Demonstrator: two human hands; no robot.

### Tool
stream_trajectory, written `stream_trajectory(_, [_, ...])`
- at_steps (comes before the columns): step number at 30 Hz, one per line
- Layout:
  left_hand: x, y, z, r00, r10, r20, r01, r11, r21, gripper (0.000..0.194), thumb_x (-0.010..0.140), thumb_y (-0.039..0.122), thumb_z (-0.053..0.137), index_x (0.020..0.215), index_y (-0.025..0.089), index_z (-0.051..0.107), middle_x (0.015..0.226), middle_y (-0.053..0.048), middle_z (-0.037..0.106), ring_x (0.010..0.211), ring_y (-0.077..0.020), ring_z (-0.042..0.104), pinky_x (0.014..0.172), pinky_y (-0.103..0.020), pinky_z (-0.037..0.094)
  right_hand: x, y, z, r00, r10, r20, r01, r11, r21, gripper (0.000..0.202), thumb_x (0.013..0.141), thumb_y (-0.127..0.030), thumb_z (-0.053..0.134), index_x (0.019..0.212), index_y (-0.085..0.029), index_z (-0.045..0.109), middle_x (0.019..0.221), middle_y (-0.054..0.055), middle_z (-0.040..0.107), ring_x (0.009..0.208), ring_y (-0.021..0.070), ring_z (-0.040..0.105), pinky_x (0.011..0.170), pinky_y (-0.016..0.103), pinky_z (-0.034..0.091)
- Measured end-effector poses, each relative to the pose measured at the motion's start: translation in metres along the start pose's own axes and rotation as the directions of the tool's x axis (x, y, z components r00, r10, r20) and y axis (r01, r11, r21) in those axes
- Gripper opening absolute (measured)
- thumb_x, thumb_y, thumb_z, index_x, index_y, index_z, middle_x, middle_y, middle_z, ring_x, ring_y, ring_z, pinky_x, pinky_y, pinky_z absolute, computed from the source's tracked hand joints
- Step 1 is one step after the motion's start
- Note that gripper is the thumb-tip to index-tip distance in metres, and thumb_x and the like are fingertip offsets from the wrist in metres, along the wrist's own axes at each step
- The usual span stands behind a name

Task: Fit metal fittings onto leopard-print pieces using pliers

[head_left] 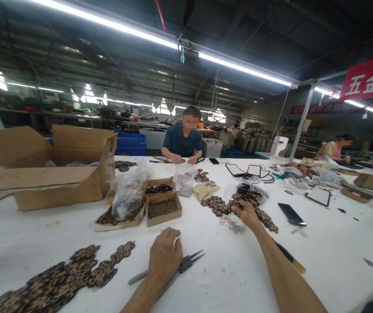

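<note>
My left hand (165, 255) lies curled over a pair of grey pliers (186, 263) on the table. The pliers' pointed jaws stand apart, and their handles pass beneath my palm and wrist. Farther off, my right hand (245, 214) pinches the edge of a leopard-print piece (235, 204) in a cluster of such scalloped pieces. Small metal rings (232, 224) are scattered just below those fingers. More leopard-print pieces (58, 278) overlap in a pile at the lower left. A tool with a black and yellow handle (295, 262) lies beside my right forearm.
Small cardboard boxes (163, 209) of brass-coloured parts stand mid-table, near a large open carton (58, 184) at left. A bag of yellowish bits (206, 190) and a phone (291, 214) lie farther along. A person (183, 139) works across the white table (232, 278).
</note>
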State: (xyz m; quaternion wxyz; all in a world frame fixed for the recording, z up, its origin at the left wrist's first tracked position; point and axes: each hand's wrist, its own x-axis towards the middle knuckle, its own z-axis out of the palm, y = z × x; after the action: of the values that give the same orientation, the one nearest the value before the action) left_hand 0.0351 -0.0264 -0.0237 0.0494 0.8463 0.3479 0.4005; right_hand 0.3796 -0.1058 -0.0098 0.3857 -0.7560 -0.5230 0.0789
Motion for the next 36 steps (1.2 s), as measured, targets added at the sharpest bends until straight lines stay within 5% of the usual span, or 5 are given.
stream_trajectory(4, [-0.002, 0.011, -0.008, 1.000, 0.007, 0.009, -0.005, 0.987, -0.159, 0.015, 0.090, 0.020, 0.049, 0.095, 0.020, 0.063, 0.093, -0.007, 0.064, 0.089, -0.0232, 0.060, 0.082, -0.037, 0.047, -0.012, -0.030, 0.029, 0.993, -0.108, 0.041, 0.092, 0.954, 0.285, 0.047, 0.091, -0.060, 0.049, 0.075, -0.017, 0.058, 0.052, -0.002, 0.052, 0.048, 0.0131, 0.046, 0.048, 0.024, 0.035])
stream_trajectory(8, [-0.004, 0.027, -0.018, 0.997, -0.016, 0.074, 0.043, 0.925, -0.376, 0.017, 0.090, 0.028, 0.055, 0.101, 0.021, 0.067, 0.090, -0.007, 0.065, 0.083, -0.0209, 0.060, 0.078, -0.035, 0.049, -0.031, -0.066, 0.053, 0.964, -0.237, 0.123, 0.076, 0.685, 0.725, 0.040, 0.085, -0.055, 0.064, 0.074, -0.017, 0.060, 0.052, -0.002, 0.054, 0.046, 0.0112, 0.046, 0.047, 0.024, 0.034])
stream_trajectory(16, [-0.007, 0.036, -0.012, 0.953, -0.144, 0.266, 0.295, 0.634, -0.715, 0.028, 0.085, 0.041, 0.064, 0.097, 0.017, 0.073, 0.083, -0.008, 0.070, 0.076, -0.0196, 0.063, 0.069, -0.030, 0.049, -0.072, -0.112, 0.078, 0.863, -0.398, 0.310, -0.036, 0.565, 0.824, 0.037, 0.077, -0.051, 0.074, 0.088, -0.016, 0.069, 0.061, 0.001, 0.064, 0.050, 0.0142, 0.056, 0.052, 0.027, 0.046])
stream_trajectory(28, [0.007, 0.009, 0.001, 0.851, -0.402, 0.337, 0.485, 0.360, -0.796, 0.033, 0.071, 0.040, 0.078, 0.089, 0.014, 0.068, 0.066, -0.002, 0.068, 0.055, -0.0127, 0.058, 0.055, -0.025, 0.044, -0.021, -0.019, 0.006, 0.968, -0.184, 0.172, 0.140, 0.961, 0.241, 0.016, 0.073, -0.030, 0.068, 0.079, -0.015, 0.070, 0.068, 0.004, 0.068, 0.061, 0.0172, 0.061, 0.057, 0.025, 0.047])
stream_trajectory(36, [0.000, 0.010, 0.004, 0.857, -0.372, 0.356, 0.477, 0.313, -0.821, 0.040, 0.069, 0.031, 0.077, 0.102, 0.014, 0.061, 0.063, 0.000, 0.066, 0.054, -0.0133, 0.060, 0.055, -0.025, 0.047, -0.035, -0.025, 0.042, 0.916, -0.224, 0.334, 0.207, 0.974, 0.086, 0.015, 0.074, -0.028, 0.068, 0.083, -0.017, 0.074, 0.076, 0.004, 0.072, 0.070, 0.0181, 0.063, 0.063, 0.025, 0.044])
